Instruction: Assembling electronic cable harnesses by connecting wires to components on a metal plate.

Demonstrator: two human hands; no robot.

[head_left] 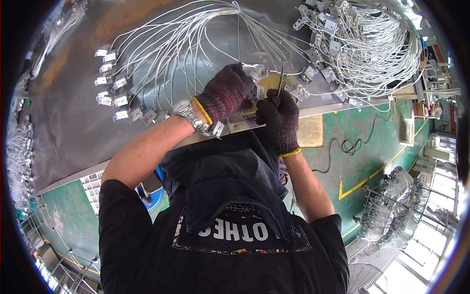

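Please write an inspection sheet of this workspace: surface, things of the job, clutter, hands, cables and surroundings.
Surface: grey metal workbench, worn, with brownish patches.
Job's things: small silver metal bracket part under the left hand; thin dark-handled screwdriver upright in the right hand.
Clutter: tangled heap of white wired connectors at the far right; row of white connectors at the left.
Hands: left hand in dark knit glove, pressing the part; right hand gloved, gripping the screwdriver; silver wristwatch on the left wrist.
Cables: bundle of thin white wires fanning across the bench; black cord on the floor.
Surroundings: green floor with yellow lines.
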